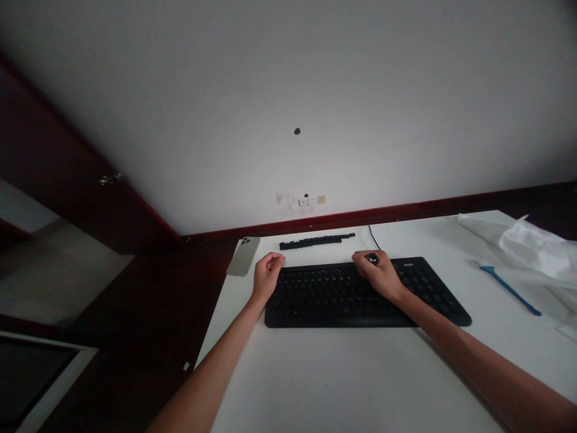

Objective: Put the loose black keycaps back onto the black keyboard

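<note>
A black keyboard (333,294) lies flat on the white table, its keys facing up. My right hand (381,273) is closed in a fist over the keyboard's upper right part, around a black-handled tool (372,258) whose rounded end shows above the fingers. The tool's lower end is hidden by the hand. At the keyboard's upper left corner rests my left hand (267,275), its fingers loosely curled in and nothing visible in them. Behind the keyboard, loose black keycaps (315,242) stand in a row.
A phone (244,257) lies at the table's left edge. On the right are a blue brush-like tool (509,290) and crumpled white plastic (536,246). A black cable (373,236) runs behind the keyboard. The wall with sockets (312,201) rises beyond the table (342,379).
</note>
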Available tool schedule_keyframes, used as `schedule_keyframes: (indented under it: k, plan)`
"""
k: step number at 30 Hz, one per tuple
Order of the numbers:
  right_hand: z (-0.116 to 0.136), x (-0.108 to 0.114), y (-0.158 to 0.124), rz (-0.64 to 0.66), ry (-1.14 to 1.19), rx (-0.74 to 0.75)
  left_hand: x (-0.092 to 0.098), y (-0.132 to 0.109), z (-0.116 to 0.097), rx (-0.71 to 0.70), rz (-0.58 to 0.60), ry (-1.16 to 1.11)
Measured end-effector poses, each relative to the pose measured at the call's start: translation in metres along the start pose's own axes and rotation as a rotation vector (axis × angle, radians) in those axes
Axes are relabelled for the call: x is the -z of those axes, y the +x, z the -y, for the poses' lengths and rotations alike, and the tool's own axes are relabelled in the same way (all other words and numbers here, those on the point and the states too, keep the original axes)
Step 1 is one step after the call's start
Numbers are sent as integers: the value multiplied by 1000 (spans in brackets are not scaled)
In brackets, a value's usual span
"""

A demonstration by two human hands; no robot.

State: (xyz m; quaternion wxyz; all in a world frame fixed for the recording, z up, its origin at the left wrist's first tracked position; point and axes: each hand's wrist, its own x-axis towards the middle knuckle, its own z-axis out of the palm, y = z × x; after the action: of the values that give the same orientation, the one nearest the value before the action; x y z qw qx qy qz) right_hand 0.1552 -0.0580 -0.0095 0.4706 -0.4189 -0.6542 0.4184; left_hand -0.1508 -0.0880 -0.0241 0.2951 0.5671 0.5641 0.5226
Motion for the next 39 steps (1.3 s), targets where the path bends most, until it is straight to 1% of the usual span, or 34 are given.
schedule_keyframes:
  k: [3,7,12,15,19,21,23,25,27,28,30,32,35,39]
  plan:
    - [-2,-1,1,-13,35,-17,-1,0,-2,3,-18,18]
    - [-5,-1,1,5,34,-16,-2,-1,-1,-8,-29,21]
    - [-6,2,4,13,20,-24,-7,-7,-1,12,-89,10]
    - [-11,12,7,0,18,-18,-19,-12,-6,8,-99,15]
    - [-17,28,12,-34,30,-8,-44,-16,-13,-13,-108,5]
    - [-20,33,14,-59,72,-21,-54,-18,-14,-10,-98,-5]
    - [-22,36,15,-83,134,-36,-59,-18,-14,-7,-78,-26]
    - [-23,36,15,-90,172,-43,-56,-11,-15,-33,-43,-43]
    - [-23,35,15,-89,179,-43,-45,3,-15,-98,-27,7]
    - [-23,35,15,-91,180,-42,-37,11,-14,-138,-42,76]
    - [-23,34,15,-100,182,-39,-20,27,-12,-219,-121,289]
    - [-22,34,15,-112,178,-34,-5,39,-6,-288,-138,482]
    - [-21,34,15,-112,165,-38,8,44,10,-321,-90,615]
    - [-23,35,16,-106,161,-46,10,40,28,-290,12,661]
